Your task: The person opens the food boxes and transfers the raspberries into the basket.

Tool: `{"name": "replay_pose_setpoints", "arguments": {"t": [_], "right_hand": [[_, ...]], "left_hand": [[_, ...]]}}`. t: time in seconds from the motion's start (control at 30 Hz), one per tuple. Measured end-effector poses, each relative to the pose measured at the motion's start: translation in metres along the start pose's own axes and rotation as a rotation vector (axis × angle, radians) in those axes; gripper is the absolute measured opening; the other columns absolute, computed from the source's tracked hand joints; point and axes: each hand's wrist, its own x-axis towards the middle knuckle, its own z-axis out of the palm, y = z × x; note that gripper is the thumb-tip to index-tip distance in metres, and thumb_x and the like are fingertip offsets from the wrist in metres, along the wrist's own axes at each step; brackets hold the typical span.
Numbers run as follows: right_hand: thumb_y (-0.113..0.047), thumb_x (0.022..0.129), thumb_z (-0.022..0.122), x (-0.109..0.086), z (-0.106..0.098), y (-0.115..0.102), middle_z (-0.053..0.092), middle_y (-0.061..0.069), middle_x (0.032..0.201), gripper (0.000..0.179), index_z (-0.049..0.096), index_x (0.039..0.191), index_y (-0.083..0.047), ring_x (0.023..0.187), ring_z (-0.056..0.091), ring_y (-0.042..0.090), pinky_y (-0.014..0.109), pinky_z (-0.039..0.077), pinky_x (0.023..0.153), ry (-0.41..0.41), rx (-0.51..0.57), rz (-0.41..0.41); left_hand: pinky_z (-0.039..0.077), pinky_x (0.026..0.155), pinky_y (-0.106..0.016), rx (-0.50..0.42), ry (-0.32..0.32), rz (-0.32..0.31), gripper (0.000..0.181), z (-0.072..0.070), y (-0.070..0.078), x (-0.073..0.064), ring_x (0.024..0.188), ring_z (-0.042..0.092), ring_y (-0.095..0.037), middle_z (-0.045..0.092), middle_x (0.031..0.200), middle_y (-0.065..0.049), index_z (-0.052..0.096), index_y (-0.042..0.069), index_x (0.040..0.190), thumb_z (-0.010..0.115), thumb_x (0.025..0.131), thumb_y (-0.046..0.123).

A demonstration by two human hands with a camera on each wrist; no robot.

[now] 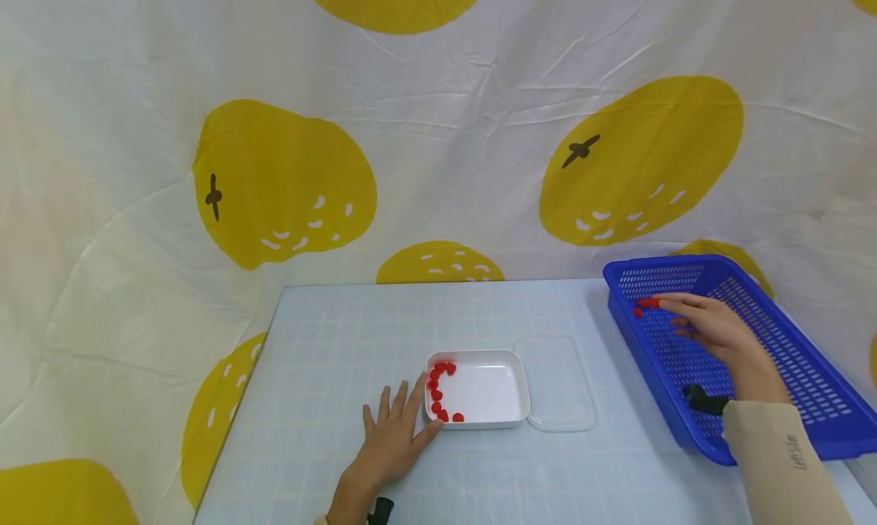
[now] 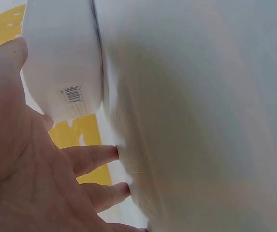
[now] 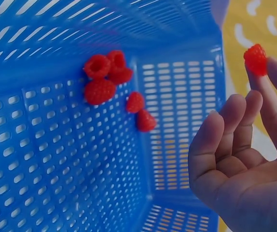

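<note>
Right-wrist view separates six raspberries [image 3: 100,92] inside the blue basket [image 3: 177,47]; left-wrist view alone gives the barcode [image 2: 73,94] on the white tray [image 1: 486,388]. Right hand [image 1: 709,327] pinches one raspberry [image 3: 256,59] over the basket; left hand [image 1: 392,441], fingers spread, at tray's left edge. About eight berries [image 1: 436,396] line that edge, open room rightward.

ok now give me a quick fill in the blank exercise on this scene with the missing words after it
1. The hand beside the white container is the person's ____ one.
2. In the head view, the clear lid lies to the ____ of the white container.
3. The right hand pinches a raspberry near a basket whose colour is ____.
4. In the left wrist view, the white container bears a block of dark stripes called a ____.

Missing words: left; right; blue; barcode.
</note>
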Motion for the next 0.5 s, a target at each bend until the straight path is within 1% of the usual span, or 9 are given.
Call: {"name": "replay_pose_setpoints", "arguments": {"t": [0.1,0.17,0.23,0.37,0.47,0.5], "right_hand": [[-0.04,0.097,0.065,0.001,0.001,-0.001,0.06,-0.023,0.108,0.021,0.074,0.115,-0.032,0.095,0.055,0.01,0.025,0.054,0.08,0.004,-0.011,0.004],[-0.04,0.097,0.066,0.0,0.002,-0.002,0.06,-0.025,0.108,0.023,0.074,0.117,-0.031,0.093,0.057,0.01,0.026,0.053,0.079,0.01,-0.005,-0.004],[-0.039,0.098,0.064,-0.002,0.002,-0.005,0.06,-0.027,0.107,0.021,0.074,0.116,-0.033,0.093,0.057,0.01,0.026,0.053,0.078,0.014,-0.009,-0.023],[-0.038,0.099,0.063,-0.006,0.005,-0.016,0.06,-0.029,0.11,0.033,0.07,0.128,-0.024,0.092,0.057,0.009,0.025,0.052,0.077,0.035,-0.03,-0.059],[-0.037,0.099,0.062,-0.011,0.013,-0.026,0.058,-0.028,0.114,0.047,0.061,0.139,-0.012,0.096,0.056,0.006,0.023,0.052,0.077,0.045,-0.07,-0.101],[-0.036,0.1,0.061,-0.013,0.016,-0.03,0.057,-0.026,0.115,0.048,0.059,0.14,-0.01,0.097,0.055,0.006,0.022,0.052,0.078,0.043,-0.085,-0.122]], "left_hand": [[-0.002,0.107,-0.076,0.001,-0.001,-0.002,0.09,0.0,0.0,0.0,0.147,0.012,-0.046,0.028,0.161,-0.015,0.014,0.035,0.161,0.054,0.089,0.07],[-0.002,0.108,-0.076,0.003,-0.001,-0.001,0.089,0.0,0.0,0.0,0.147,0.012,-0.046,0.028,0.161,-0.015,0.014,0.035,0.161,0.054,0.09,0.07],[-0.002,0.108,-0.075,0.008,-0.001,-0.002,0.089,0.0,0.0,0.0,0.147,0.012,-0.046,0.028,0.161,-0.015,0.014,0.034,0.161,0.054,0.09,0.069],[-0.001,0.108,-0.075,0.012,0.005,0.0,0.088,0.0,0.002,0.0,0.147,0.013,-0.046,0.029,0.161,-0.014,0.016,0.034,0.161,0.054,0.09,0.069],[-0.001,0.108,-0.075,0.012,0.007,0.001,0.088,-0.001,0.002,0.0,0.147,0.013,-0.046,0.029,0.161,-0.015,0.016,0.033,0.161,0.054,0.091,0.068],[-0.001,0.108,-0.075,0.013,0.006,0.001,0.088,-0.001,0.002,0.0,0.147,0.013,-0.046,0.029,0.161,-0.015,0.015,0.033,0.161,0.053,0.091,0.069]]}}
